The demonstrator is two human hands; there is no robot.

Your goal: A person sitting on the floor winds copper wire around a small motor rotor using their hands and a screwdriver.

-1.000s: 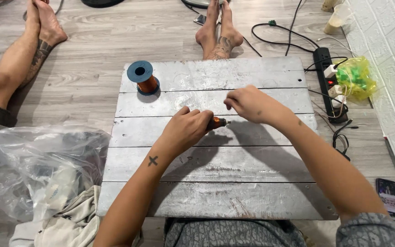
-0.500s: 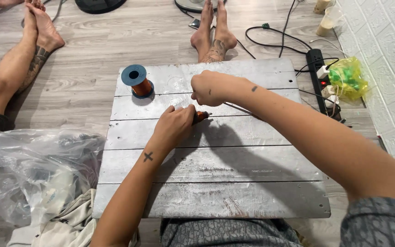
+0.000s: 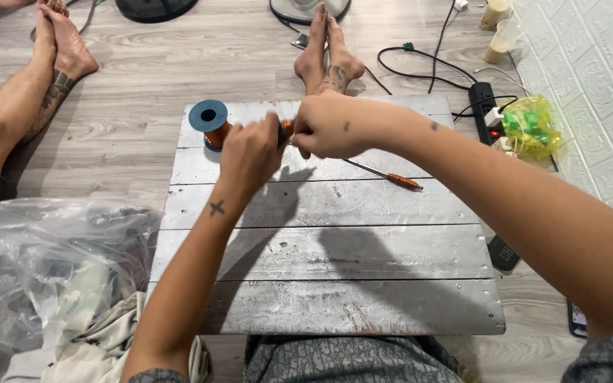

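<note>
Two hands pinch one small orange piece

The left hand (image 3: 250,152) and right hand (image 3: 331,128) are both clamped on the small orange piece (image 3: 286,129); it looks light and hard, best pinched at its ends.

Both bare forearms reach forward and converge, raised above the surface. The left hand (image 3: 251,154), with a small cross tattoo on its wrist, has its fingers curled shut in a pinch, knuckles toward the camera. The right hand (image 3: 329,126) meets it from the right, fingers closed, almost touching the left.
</note>
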